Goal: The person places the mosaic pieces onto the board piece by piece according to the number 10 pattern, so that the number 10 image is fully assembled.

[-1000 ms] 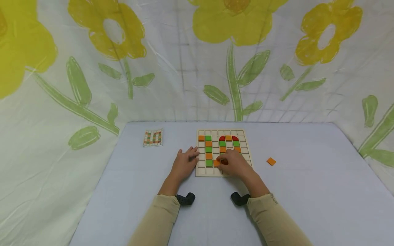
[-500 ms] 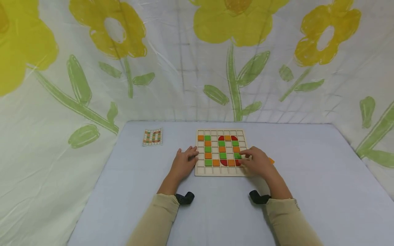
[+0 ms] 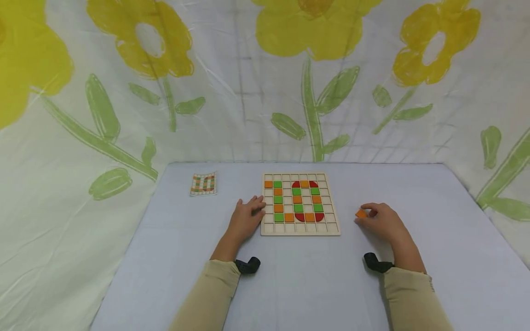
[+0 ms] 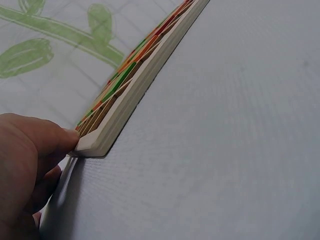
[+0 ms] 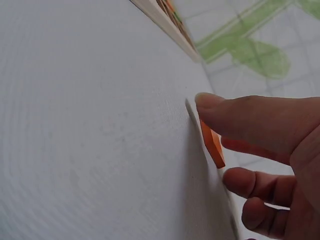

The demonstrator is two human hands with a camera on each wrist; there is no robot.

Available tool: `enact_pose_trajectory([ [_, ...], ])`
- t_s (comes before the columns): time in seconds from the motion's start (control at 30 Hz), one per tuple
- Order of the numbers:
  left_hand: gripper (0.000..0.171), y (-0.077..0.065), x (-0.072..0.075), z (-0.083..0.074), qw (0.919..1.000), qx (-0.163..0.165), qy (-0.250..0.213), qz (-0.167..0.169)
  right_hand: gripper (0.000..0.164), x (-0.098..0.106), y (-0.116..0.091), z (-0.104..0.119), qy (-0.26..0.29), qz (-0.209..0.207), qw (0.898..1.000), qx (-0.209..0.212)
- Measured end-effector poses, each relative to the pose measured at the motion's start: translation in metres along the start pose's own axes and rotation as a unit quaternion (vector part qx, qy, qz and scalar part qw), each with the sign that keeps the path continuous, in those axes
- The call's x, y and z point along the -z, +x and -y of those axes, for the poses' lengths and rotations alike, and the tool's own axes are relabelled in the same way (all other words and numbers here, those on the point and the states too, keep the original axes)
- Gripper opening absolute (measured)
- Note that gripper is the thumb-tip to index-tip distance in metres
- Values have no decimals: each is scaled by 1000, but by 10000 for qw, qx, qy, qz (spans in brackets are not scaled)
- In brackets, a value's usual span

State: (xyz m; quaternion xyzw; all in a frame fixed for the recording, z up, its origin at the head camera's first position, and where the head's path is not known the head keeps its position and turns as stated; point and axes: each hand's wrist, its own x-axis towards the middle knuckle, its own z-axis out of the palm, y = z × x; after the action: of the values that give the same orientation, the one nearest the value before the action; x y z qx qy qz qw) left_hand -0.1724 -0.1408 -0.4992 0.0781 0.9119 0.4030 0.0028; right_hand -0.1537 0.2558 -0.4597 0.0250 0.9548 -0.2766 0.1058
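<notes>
In the head view a square wooden grid board [image 3: 333, 228] lies flat mid-table. Green and orange square tiles and red round-cornered tiles on it form the figure 10. My left hand [image 3: 243, 221] rests at the board's left side, fingers loosely spread. The left wrist view has its thumb [image 4: 52, 137] touching the board's near corner. Right of the board, my right hand [image 3: 383, 223] pinches an orange square tile [image 3: 361, 214] between thumb and fingers. Seen from the right wrist, this tile [image 5: 212, 142] stands tilted close over the table, partly hidden behind the thumb.
A small printed card [image 3: 204, 184] with a coloured grid pattern lies at the back left of the white table [image 3: 298, 285]. Behind the table hangs a white cloth [image 3: 223, 115] with yellow flowers. Each wrist wears a black camera, such as the right one [image 3: 377, 263].
My right hand has moved right, from the board's lower middle across its right edge to the loose orange tile, and now pinches it. The left hand stays at the board.
</notes>
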Motion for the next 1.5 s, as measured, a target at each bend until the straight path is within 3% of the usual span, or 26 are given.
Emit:
enact_pose_trajectory([
  [0.4,31,0,2,0,9999,129,4,-24,42,-1,4,-6,73,-99,9999,112],
  [1.1,32,0,2,-1,9998,183,-51,-38,42,-3,7,-6,120,-298,9994,134],
  [1.3,32,0,1,-1,9999,114,-49,-4,39,-10,8,17,144,-335,9988,317],
  [1.5,31,-1,0,-1,9999,72,-64,-32,33,-35,14,65,78,-238,9936,1099],
])
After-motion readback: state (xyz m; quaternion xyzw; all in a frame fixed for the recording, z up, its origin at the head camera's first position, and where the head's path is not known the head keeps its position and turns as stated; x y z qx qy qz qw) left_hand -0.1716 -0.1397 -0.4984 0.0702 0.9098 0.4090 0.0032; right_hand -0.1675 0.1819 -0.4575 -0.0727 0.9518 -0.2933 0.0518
